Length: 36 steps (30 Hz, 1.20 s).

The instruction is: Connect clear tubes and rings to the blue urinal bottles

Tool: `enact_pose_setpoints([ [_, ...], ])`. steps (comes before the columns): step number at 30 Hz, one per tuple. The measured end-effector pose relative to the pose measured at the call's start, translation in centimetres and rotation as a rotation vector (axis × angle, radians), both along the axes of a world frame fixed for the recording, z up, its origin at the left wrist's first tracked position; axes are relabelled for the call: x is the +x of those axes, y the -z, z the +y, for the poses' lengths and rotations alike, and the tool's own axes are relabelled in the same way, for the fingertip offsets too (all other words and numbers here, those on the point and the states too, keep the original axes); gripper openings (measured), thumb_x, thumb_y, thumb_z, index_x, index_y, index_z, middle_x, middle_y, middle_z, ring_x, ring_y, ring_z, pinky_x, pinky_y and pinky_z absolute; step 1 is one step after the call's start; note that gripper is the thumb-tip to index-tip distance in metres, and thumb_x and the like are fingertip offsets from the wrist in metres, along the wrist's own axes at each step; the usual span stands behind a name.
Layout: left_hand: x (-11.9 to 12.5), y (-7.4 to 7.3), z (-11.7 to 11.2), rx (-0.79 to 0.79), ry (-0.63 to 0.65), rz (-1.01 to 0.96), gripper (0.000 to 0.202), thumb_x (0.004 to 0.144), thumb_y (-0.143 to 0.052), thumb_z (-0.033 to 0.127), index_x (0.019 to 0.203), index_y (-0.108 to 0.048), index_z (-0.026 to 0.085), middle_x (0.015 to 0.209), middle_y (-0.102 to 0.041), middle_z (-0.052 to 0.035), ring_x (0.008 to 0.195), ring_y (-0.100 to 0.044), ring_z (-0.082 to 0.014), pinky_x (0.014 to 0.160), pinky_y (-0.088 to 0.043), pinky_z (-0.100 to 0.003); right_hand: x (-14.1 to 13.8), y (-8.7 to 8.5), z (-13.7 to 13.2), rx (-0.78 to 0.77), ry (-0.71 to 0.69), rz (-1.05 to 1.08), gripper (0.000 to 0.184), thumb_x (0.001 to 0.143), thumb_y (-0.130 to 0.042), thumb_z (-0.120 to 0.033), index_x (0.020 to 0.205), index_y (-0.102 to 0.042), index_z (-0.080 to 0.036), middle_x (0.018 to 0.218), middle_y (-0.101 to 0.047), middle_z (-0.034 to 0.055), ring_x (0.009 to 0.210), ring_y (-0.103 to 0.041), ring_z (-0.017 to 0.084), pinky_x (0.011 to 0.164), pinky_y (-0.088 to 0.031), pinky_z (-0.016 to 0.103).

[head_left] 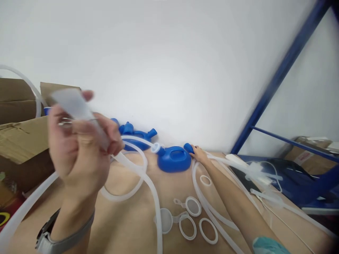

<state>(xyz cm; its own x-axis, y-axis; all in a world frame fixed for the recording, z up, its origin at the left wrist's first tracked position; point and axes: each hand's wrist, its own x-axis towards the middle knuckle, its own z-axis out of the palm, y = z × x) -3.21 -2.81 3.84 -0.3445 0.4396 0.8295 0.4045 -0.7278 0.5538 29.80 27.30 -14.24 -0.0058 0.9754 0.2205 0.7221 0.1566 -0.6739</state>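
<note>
My left hand (84, 144), raised at the left and smeared by motion, is closed around a translucent white plastic piece (75, 104). A thin metal bit (65, 123) shows at its fingers, too blurred to name. White flexible tubing (132, 165) runs by this hand; whether it is held is unclear. Stretched toward the wall, my right hand (200, 154) has its fingers curled on a blue cylindrical end (188, 147). This end is at the right shoulder of a blue jug (174, 160). The jug stands upright, with a whitish cap (156, 148) on its left spout and tubing at that cap.
More blue jugs (139, 135) lie against the wall. White rings (208, 231) and strapped lids (192, 206) are on the table (127, 225). Cardboard boxes (23, 141) stand at left. Tubing (259, 173) is piled at right, by a blue metal frame (278, 77).
</note>
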Motion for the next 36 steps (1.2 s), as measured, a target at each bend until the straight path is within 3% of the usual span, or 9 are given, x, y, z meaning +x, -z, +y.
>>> enact_pose_setpoints([
  [3, -0.4, 0.7, 0.7, 0.008, 0.04, 0.058, 0.043, 0.102, -0.047, 0.065, 0.135, -0.057, 0.039, 0.065, -0.056, 0.0019, 0.051, -0.048, -0.0172, 0.049, -0.038, -0.036, -0.2, -2.2, -0.2, 0.021, 0.026, 0.214, 0.068, 0.086, -0.071, -0.044, 0.143, -0.049, -0.014, 0.134, -0.062, 0.0239, 0.129, -0.061, 0.035, 0.111, -0.047, 0.051],
  [5, -0.6, 0.9, 1.3, -0.128, 0.057, 0.241, 0.048, 0.103, -0.048, 0.06, 0.142, -0.054, 0.032, 0.066, -0.059, 0.0011, 0.054, -0.054, -0.0188, 0.052, -0.041, -0.035, -0.2, -4.2, -1.0, 0.03, 0.009, 0.384, 0.067, 0.088, -0.065, -0.047, 0.144, -0.044, -0.019, 0.128, -0.065, 0.0182, 0.12, -0.066, 0.031, 0.101, -0.056, 0.049],
  [7, -0.5, 1.1, 2.0, -0.282, 0.094, 0.483, 0.042, 0.105, -0.046, 0.054, 0.137, -0.056, 0.029, 0.069, -0.062, 0.001, 0.059, -0.059, -0.0196, 0.056, -0.044, -0.034, -0.3, -6.2, -2.7, 0.039, -0.04, 0.526, 0.062, 0.087, -0.061, -0.048, 0.141, -0.044, -0.024, 0.125, -0.068, 0.0121, 0.114, -0.07, 0.028, 0.093, -0.061, 0.048],
  [10, 0.3, 1.7, 3.4, -0.413, 0.124, 0.787, 0.034, 0.107, -0.04, 0.049, 0.111, -0.063, 0.025, 0.073, -0.065, -0.0002, 0.065, -0.063, -0.021, 0.06, -0.043, -0.033, -1.2, -9.0, -7.0, 0.071, -0.167, 0.741, 0.053, 0.081, -0.064, -0.047, 0.129, -0.052, -0.028, 0.122, -0.071, 0.006, 0.116, -0.07, 0.027, 0.094, -0.062, 0.05],
  [12, 1.2, 2.5, 4.5, -0.454, 0.085, 0.934, 0.035, 0.108, -0.038, 0.047, 0.098, -0.06, 0.023, 0.075, -0.066, -0.0019, 0.067, -0.064, -0.0227, 0.06, -0.04, -0.033, -2.5, -10.5, -10.5, 0.065, -0.342, 1.043, 0.052, 0.076, -0.073, -0.041, 0.124, -0.057, -0.028, 0.116, -0.074, 0.005, 0.119, -0.069, 0.029, 0.1, -0.059, 0.055],
  [15, 2.7, 3.9, 5.7, -0.469, -0.007, 1.077, 0.031, 0.108, -0.039, 0.043, 0.095, -0.058, 0.022, 0.079, -0.068, -0.0037, 0.068, -0.065, -0.0235, 0.058, -0.035, -0.032, -5.1, -11.9, -15.7, 0.039, -0.473, 1.231, 0.047, 0.073, -0.077, -0.034, 0.117, -0.063, -0.025, 0.112, -0.077, 0.0052, 0.121, -0.069, 0.032, 0.107, -0.055, 0.057],
  [20, 3.5, 5.0, 6.0, -0.38, -0.068, 1.142, 0.027, 0.108, -0.041, 0.038, 0.094, -0.057, 0.021, 0.083, -0.069, -0.0047, 0.069, -0.065, -0.0231, 0.057, -0.029, -0.032, -7.8, -12.6, -20.6, 0.085, -0.461, 1.349, 0.04, 0.079, -0.074, -0.043, 0.113, -0.066, -0.022, 0.112, -0.078, 0.0081, 0.126, -0.067, 0.036, 0.11, -0.051, 0.063],
  [26, 3.0, 4.4, 5.1, -0.214, 0.043, 1.065, 0.025, 0.108, -0.042, 0.036, 0.098, -0.058, 0.02, 0.078, -0.067, -0.0011, 0.064, -0.062, -0.0198, 0.057, -0.033, -0.031, -8.1, -12.7, -21.6, 0.201, -0.429, 1.447, 0.052, 0.079, -0.07, -0.039, 0.128, -0.063, -0.025, 0.12, -0.075, 0.0083, 0.133, -0.063, 0.036, 0.11, -0.05, 0.063],
  [36, 4.3, 4.7, 4.2, 0.094, -0.248, 1.154, 0.024, 0.106, -0.041, 0.023, 0.088, -0.057, 0.02, 0.068, -0.063, -0.0016, 0.056, -0.058, -0.0194, 0.049, -0.025, -0.034, -8.1, -12.6, -22.9, 0.307, -0.411, 1.453, 0.047, 0.073, -0.064, -0.036, 0.12, -0.066, -0.03, 0.122, -0.073, 0.0039, 0.143, -0.053, 0.035, 0.114, -0.047, 0.064],
])
